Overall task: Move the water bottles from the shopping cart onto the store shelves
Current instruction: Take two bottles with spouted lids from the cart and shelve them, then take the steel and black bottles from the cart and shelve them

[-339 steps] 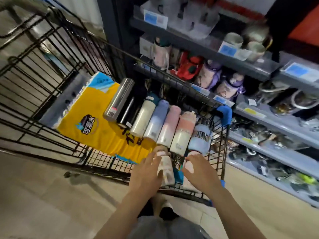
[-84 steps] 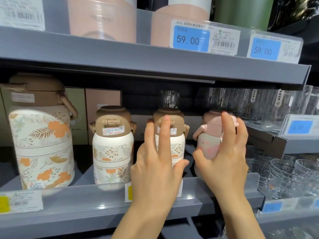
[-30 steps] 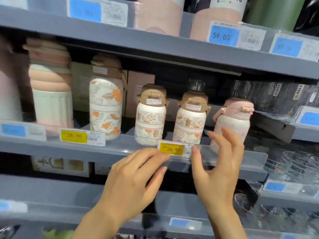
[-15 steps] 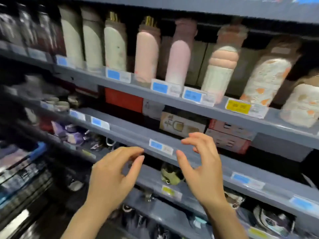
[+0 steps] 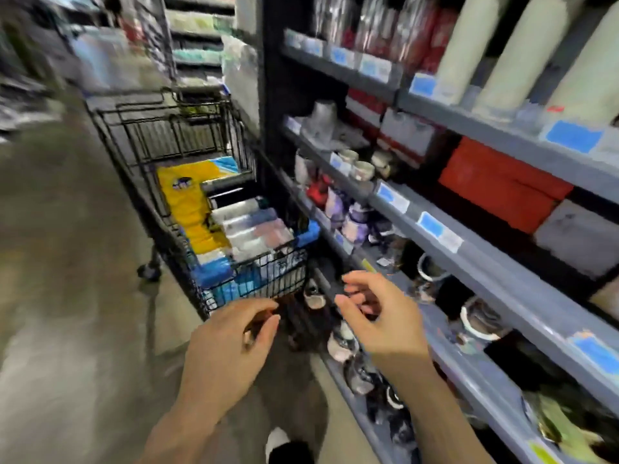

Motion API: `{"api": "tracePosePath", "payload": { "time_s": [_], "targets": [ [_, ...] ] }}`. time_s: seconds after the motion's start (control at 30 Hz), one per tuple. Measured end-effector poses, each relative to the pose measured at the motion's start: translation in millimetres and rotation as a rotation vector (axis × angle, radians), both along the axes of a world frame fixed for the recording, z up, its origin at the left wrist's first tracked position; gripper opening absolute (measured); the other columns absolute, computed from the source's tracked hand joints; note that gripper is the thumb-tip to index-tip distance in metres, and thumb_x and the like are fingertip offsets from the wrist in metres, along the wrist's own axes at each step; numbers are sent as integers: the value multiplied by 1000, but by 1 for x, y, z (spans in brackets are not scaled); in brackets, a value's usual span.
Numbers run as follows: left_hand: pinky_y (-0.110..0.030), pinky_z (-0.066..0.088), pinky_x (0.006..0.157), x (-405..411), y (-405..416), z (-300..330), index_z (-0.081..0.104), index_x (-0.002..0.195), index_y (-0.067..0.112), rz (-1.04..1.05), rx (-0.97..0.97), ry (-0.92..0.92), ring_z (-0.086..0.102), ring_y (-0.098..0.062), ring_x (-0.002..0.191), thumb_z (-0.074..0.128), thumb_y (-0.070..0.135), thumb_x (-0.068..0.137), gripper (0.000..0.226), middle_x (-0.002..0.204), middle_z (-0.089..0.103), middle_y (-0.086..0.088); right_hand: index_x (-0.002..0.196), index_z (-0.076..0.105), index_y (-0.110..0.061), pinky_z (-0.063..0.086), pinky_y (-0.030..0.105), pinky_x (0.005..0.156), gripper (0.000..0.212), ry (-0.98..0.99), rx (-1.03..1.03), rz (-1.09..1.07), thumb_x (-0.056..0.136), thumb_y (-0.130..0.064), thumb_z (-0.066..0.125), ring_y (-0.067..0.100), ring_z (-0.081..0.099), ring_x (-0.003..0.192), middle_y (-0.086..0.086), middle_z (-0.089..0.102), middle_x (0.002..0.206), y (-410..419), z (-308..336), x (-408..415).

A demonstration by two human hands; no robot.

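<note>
Two bare hands, left (image 5: 231, 346) and right (image 5: 385, 316), hang empty with fingers loosely curled, in front of one black wire cart (image 5: 160, 128). Cylindrical bottles (image 5: 254, 226), blurred beyond counting, lie side by side in it beside one yellow pack (image 5: 187, 199). Grey shelves (image 5: 469, 259) stand right.

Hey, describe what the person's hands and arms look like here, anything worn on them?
Both forearms are bare up to the frame edge: no sleeves show. The left hand and right hand wear no gloves, and no watch or bracelet shows at either wrist. The picture is too motion-blurred to rule out a thin ring.
</note>
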State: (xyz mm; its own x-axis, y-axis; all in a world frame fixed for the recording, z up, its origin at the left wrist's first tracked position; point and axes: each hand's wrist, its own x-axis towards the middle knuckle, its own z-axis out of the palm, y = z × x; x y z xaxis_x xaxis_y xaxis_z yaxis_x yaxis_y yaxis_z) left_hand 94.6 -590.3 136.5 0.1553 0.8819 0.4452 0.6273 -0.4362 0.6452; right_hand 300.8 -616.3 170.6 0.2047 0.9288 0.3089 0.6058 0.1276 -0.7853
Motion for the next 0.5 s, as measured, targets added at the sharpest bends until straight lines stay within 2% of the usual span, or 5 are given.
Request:
{"api": "tracePosePath", "payload": {
  "time_s": [0.1, 0.2, 0.3, 0.37, 0.5],
  "targets": [
    [-24, 51, 71, -34, 38, -17, 71, 96, 27, 64, -54, -8, 58, 2, 82, 48, 50, 85, 34, 89, 58, 31, 108, 59, -38, 53, 32, 78, 24, -47, -74, 132, 85, -37, 66, 2, 60, 88, -22, 56, 109, 52, -20, -27],
    [-31, 55, 71, -54, 82, -30, 71, 98, 26, 100, -148, 47, 65, -7, 82, 48, 53, 84, 38, 92, 65, 21, 121, 57, -30, 52, 31, 83, 33, -102, -142, 167, 89, -38, 63, 2, 59, 94, -19, 50, 120, 107, -41, -38],
    [-27, 54, 74, -60, 127, -40, 72, 100, 29, 78, -274, 111, 64, -5, 84, 54, 53, 84, 33, 91, 64, 22, 126, 49, -34, 45, 25, 85, 37, -150, -351, 195, 91, -42, 59, 0, 52, 94, -21, 42, 119, 154, -59, -43],
    [-24, 53, 73, -62, 157, -44, 72, 101, 32, 45, -321, 155, 62, -2, 82, 48, 56, 81, 39, 91, 65, 21, 128, 46, -36, 43, 25, 85, 40, -160, -451, 225, 91, -46, 58, 2, 51, 94, -20, 42, 125, 181, -71, -47],
    [-6, 39, 66, -76, 212, -47, 71, 102, 31, 10, -359, 205, 59, -1, 80, 46, 55, 83, 40, 91, 62, 23, 134, 42, -34, 43, 28, 88, 48, -246, -613, 300, 92, -49, 56, 9, 50, 108, -12, 42, 133, 233, -84, -64]
  ]
}}
